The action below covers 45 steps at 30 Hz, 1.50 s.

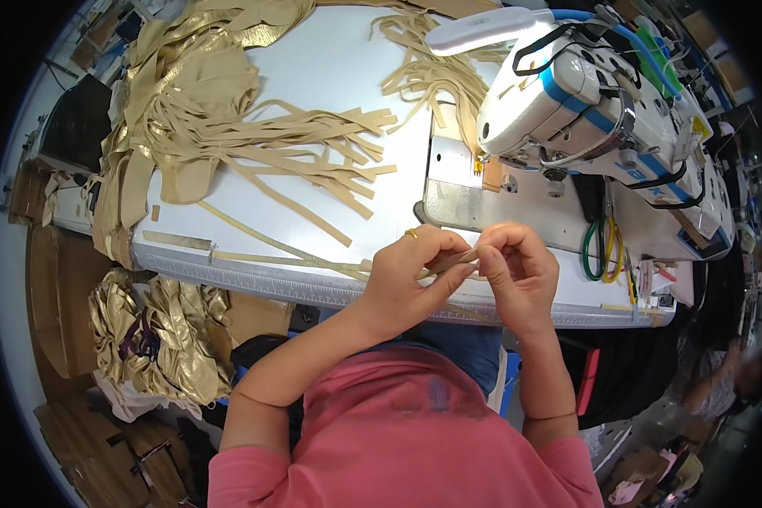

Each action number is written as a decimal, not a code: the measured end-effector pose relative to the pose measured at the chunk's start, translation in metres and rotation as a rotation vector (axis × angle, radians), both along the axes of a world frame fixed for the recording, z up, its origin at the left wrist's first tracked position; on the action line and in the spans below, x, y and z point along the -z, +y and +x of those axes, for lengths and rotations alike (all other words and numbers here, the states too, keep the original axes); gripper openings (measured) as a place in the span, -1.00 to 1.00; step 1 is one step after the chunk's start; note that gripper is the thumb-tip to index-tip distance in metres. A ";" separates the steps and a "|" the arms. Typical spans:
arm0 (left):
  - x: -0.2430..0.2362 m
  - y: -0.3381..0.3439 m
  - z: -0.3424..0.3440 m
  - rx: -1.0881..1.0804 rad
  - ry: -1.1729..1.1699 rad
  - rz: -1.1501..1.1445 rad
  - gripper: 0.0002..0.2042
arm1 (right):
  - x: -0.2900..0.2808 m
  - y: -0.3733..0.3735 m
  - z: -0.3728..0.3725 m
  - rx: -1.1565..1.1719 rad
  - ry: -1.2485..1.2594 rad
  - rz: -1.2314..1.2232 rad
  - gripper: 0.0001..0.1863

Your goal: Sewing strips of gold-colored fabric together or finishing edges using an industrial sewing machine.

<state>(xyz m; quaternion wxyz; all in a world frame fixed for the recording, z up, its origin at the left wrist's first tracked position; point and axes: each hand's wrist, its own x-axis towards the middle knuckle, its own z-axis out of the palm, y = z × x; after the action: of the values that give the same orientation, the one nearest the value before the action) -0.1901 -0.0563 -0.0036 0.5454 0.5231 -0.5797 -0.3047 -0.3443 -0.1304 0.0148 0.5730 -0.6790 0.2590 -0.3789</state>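
Note:
A tan fabric strip point(459, 259) is pinched between my two hands, just in front of the sewing machine's needle area. My left hand point(402, 275), with a ring on one finger, is closed on the strip between thumb and fingers. My right hand point(523, 275) pinches its other end, the fingertips meeting close to the left hand's. Much of the strip is hidden by the fingers. The white and blue sewing machine point(559, 106) stands beyond my right hand. To the left, a bundle of tan strips point(309, 148) fans out across the white table point(309, 72).
Gold fabric point(267, 21) is heaped at the far left. More strips point(436, 72) lie behind the needle. Green-handled scissors point(595, 251) and yellow-handled scissors point(620, 254) lie at right. Below the table's ruled edge, a box holds gold fabric point(199, 347). Another person point(720, 381) is at far right.

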 end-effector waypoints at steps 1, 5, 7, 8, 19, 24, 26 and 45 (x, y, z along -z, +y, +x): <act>0.003 0.000 -0.002 -0.002 0.001 0.001 -0.83 | 0.001 0.000 0.000 0.014 0.007 0.010 -0.87; 0.006 -0.001 -0.011 -0.065 0.310 0.039 -0.86 | 0.003 0.000 0.002 0.025 -0.007 -0.002 -0.87; 0.004 0.000 -0.010 -0.042 0.443 0.106 -0.86 | 0.004 0.001 0.004 0.029 -0.062 0.011 -0.89; 0.002 0.000 -0.008 -0.075 0.297 0.081 -0.87 | 0.005 0.001 0.005 0.029 -0.062 0.011 -0.89; 0.004 -0.018 -0.002 -0.216 -0.089 -0.211 -0.90 | 0.018 0.006 0.010 0.168 -0.099 0.159 -0.90; 0.000 -0.067 0.032 0.142 -0.216 0.151 -0.84 | 0.025 -0.025 -0.007 0.223 0.267 -0.207 -0.93; 0.004 -0.095 0.039 0.270 -0.299 0.366 -0.82 | 0.029 -0.038 -0.014 0.236 0.368 -0.419 -0.92; -0.021 -0.123 0.044 0.294 -0.978 0.584 -0.78 | 0.042 -0.067 -0.019 0.130 0.688 -1.029 -0.61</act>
<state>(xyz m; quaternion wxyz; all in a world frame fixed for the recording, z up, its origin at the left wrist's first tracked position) -0.1459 -0.1789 0.0177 -0.0001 0.6455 -0.7226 -0.2474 -0.3633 -0.1970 -0.0277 0.0317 -0.9341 0.2540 -0.2487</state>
